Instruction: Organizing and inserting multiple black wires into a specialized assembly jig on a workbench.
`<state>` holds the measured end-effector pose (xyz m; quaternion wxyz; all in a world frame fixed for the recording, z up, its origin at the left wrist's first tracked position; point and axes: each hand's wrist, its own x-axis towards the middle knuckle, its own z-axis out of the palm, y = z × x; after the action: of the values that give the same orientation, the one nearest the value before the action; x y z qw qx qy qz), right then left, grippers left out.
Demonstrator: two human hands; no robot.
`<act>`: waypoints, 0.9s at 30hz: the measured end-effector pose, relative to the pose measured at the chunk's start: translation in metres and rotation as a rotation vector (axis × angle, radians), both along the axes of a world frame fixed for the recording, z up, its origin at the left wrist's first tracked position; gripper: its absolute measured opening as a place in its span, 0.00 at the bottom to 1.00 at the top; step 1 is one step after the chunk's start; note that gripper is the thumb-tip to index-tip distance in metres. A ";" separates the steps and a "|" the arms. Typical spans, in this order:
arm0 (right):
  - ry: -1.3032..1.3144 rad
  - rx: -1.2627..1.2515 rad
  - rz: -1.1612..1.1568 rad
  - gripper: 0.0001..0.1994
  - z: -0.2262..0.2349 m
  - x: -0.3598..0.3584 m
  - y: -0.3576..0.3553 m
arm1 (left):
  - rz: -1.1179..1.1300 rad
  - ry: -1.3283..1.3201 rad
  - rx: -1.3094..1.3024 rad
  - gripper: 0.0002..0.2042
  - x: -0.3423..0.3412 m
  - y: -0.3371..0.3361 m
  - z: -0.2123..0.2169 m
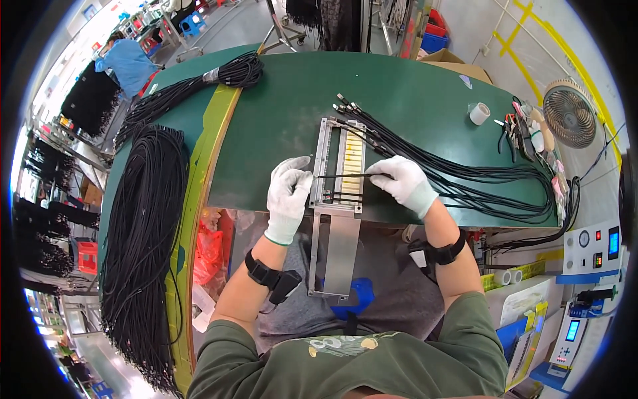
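Observation:
A thin black cable is stretched level between my two white-gloved hands, above a metal slotted fixture. My left hand pinches the cable's left end beside the fixture's left rail. On the other side, my right hand grips it between thumb and fingers. Inside the fixture runs a pale yellow strip with many slots. A few short black cable pieces lie across its near end, and others cross its far end. From the fixture a flat metal plate extends toward my lap, past the table edge.
A bundle of black cables curves across the green table to the right. Larger cable bundles lie left of a yellow-green strip. A tape roll, pliers and a fan are at the right.

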<state>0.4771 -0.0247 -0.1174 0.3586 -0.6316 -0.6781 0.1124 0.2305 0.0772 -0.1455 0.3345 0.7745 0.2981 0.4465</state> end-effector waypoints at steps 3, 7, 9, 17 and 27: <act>0.009 -0.022 0.049 0.05 -0.001 -0.003 0.000 | 0.064 0.071 0.049 0.04 -0.003 0.002 0.001; -0.153 0.019 0.065 0.03 0.007 -0.005 -0.001 | 0.125 0.149 0.151 0.06 -0.004 0.003 -0.001; -0.236 0.045 0.061 0.03 0.010 -0.006 -0.002 | 0.128 0.142 0.129 0.07 -0.003 0.004 -0.006; -0.408 0.050 0.002 0.04 0.014 -0.002 -0.007 | 0.117 0.184 0.122 0.08 -0.003 0.003 -0.002; -0.417 -0.014 0.033 0.04 0.017 -0.005 -0.008 | -0.019 0.240 0.287 0.11 0.013 -0.013 0.012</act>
<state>0.4718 -0.0324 -0.1000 0.2042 -0.6326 -0.7470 -0.0100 0.2434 0.0642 -0.1334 0.1869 0.8648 0.2617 0.3857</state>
